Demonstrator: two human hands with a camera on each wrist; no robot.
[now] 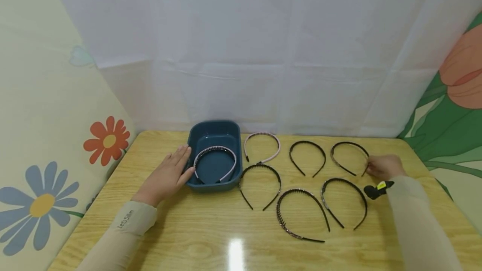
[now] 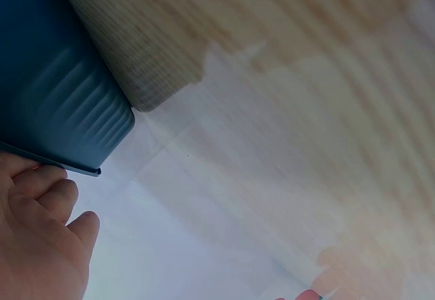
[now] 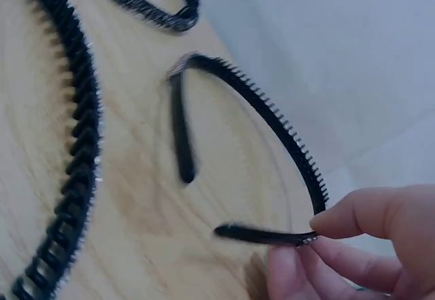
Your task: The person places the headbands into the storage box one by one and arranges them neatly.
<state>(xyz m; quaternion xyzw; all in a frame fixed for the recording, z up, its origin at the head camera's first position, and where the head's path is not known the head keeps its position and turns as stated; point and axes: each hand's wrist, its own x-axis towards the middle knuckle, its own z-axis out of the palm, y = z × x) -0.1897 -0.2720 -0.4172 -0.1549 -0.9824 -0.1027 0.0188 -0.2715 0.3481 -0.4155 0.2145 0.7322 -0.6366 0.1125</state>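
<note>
My left hand (image 1: 165, 175) rests with straight fingers against the left rim of a blue plastic tray (image 1: 214, 129). Inside the tray lies a pale pink headband (image 1: 215, 148) with its toothed arc toward the back. On the right, my right hand (image 1: 385, 166) pinches a black headband (image 1: 349, 143) near one end, between thumb and fingers. The right wrist view shows that toothed headband (image 3: 279, 118) with a glittery side, its two ends pointing toward each other. In the left wrist view, the fingertips (image 2: 62, 194) meet the tray's rim.
Beside the tray lie a pink headband (image 1: 279, 147) and a dark headband (image 1: 279, 175). A plain black headband (image 1: 308, 141) is farther right at the back. Two glittery ones, a toothed headband (image 1: 279, 212) and a dark headband (image 1: 364, 200), lie nearer the front. White cloth (image 1: 248, 87) hangs behind the table.
</note>
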